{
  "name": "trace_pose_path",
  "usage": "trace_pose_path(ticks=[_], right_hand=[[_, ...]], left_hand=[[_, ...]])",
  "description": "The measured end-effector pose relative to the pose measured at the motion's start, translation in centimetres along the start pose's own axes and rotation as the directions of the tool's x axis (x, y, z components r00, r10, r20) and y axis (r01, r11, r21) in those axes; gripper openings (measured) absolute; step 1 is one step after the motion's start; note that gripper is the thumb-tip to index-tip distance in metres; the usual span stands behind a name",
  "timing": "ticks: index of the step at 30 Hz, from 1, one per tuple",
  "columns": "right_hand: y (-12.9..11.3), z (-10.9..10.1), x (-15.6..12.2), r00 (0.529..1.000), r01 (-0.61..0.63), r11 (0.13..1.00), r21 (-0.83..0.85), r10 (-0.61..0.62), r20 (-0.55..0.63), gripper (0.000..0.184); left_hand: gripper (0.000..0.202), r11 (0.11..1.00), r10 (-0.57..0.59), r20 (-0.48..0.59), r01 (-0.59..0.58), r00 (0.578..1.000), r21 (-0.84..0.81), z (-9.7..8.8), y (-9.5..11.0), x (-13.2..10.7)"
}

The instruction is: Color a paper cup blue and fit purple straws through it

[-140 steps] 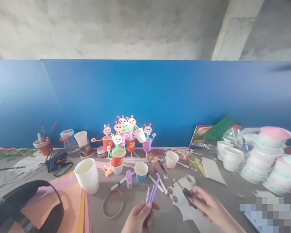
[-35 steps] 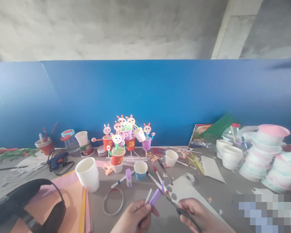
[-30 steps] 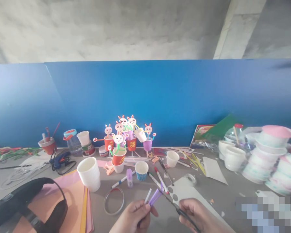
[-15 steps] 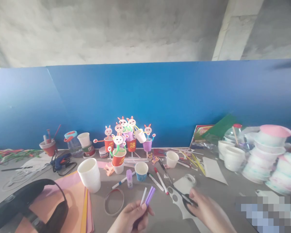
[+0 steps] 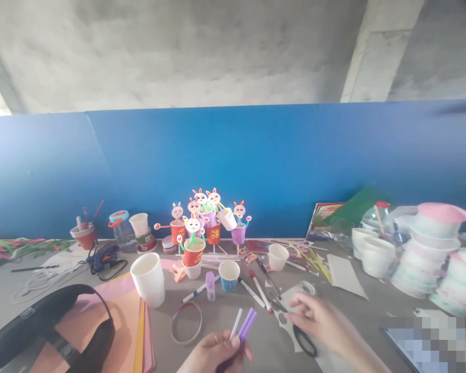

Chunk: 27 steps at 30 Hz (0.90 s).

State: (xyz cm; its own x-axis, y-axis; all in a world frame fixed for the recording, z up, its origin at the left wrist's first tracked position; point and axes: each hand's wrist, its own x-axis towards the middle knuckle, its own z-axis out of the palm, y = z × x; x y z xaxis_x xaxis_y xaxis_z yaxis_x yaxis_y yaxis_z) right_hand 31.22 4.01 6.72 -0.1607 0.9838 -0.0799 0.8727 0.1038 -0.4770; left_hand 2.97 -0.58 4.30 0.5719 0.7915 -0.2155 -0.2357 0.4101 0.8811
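Note:
My left hand [image 5: 221,351], closed at the bottom centre, grips a purple straw-like strip [image 5: 248,322] and a thin white stick [image 5: 236,322] side by side, both pointing up. Their lower ends are hidden by my fingers. To the right, my right hand [image 5: 312,316] hovers over black-handled scissors [image 5: 305,342] with its fingers apart. The scissors lie on white paper with round cut-outs [image 5: 294,336], and the hand hides part of them. Ahead of my left hand stand a purple glue bottle [image 5: 210,287] and a blue-and-white paper cup [image 5: 229,275]. A tape ring [image 5: 186,323] lies to its left.
Rabbit-faced cup figures [image 5: 194,248] stand at the back by the blue partition [image 5: 233,155]. Stacked white cups [image 5: 148,280], coloured paper [image 5: 122,321] and a black headband-like device [image 5: 50,316] are at left. Markers [image 5: 261,290] lie mid-table; painted cup stacks [image 5: 423,254] stand at right.
My right hand has opened its fingers and come away from the scissors' handles, slightly up and left. The left hand still holds the purple strip and white stick. The view has shifted slightly.

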Motion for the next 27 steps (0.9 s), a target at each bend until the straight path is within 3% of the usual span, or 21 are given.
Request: trace_pose_path(ticks=[1, 3, 5, 8, 13, 19, 21, 24, 27], right_hand=[[-1.3, 0.3, -0.2, 0.993, 0.1, 0.961, 0.256, -0.115, 0.042, 0.033], [-4.0, 1.2, -0.7, 0.959, 0.152, 0.75, 0.643, -0.269, 0.088, 0.054], [-6.1, 2.4, -0.9, 0.941, 0.153, 0.623, 0.767, -0.33, 0.081, 0.054], [-7.6, 3.9, -0.6, 0.937, 0.138, 0.576, 0.805, -0.339, 0.082, 0.039], [-7.1, 4.4, 0.3, 0.938, 0.136, 0.538, 0.832, -0.34, 0.067, 0.032], [-5.8, 3.8, 1.0, 0.988, 0.152, 0.283, 0.947, -0.055, -0.143, 0.04], [-5.9, 4.4, 0.8, 0.985, 0.162, 0.188, 0.969, 0.033, -0.171, 0.04], [-6.9, 6.1, 0.2, 0.982, 0.144, -0.017, 0.989, 0.126, -0.141, 0.038], [-8.4, 8.2, -0.5, 0.983, 0.12, -0.108, 0.987, 0.15, -0.103, 0.038]], left_hand=[[0.056, 1.0, 0.003, 0.008, -0.003, 1.0, -0.002, 0.2, 0.0, 0.0], [0.055, 1.0, 0.01, 0.017, -0.01, 1.0, 0.001, 0.5, 0.0, 0.1], [0.054, 1.0, 0.015, 0.013, -0.015, 1.0, 0.016, 0.7, -0.1, 0.2], [0.055, 0.998, 0.025, 0.0, -0.025, 1.0, 0.054, 0.5, -0.3, 0.3], [0.054, 0.995, 0.07, -0.055, -0.066, 0.996, 0.08, -0.4, -0.9, 0.2], [0.052, 0.987, 0.152, -0.187, -0.157, 0.97, -0.014, -1.6, -0.2, 0.0], [0.053, 0.969, 0.219, -0.26, -0.24, 0.941, -0.052, -1.3, -0.2, 0.3], [0.063, 0.895, 0.358, -0.437, -0.436, 0.826, -0.092, 0.2, -0.8, 1.6], [0.064, 0.866, 0.398, -0.499, -0.495, 0.77, -0.073, 1.9, -1.6, 3.3]])
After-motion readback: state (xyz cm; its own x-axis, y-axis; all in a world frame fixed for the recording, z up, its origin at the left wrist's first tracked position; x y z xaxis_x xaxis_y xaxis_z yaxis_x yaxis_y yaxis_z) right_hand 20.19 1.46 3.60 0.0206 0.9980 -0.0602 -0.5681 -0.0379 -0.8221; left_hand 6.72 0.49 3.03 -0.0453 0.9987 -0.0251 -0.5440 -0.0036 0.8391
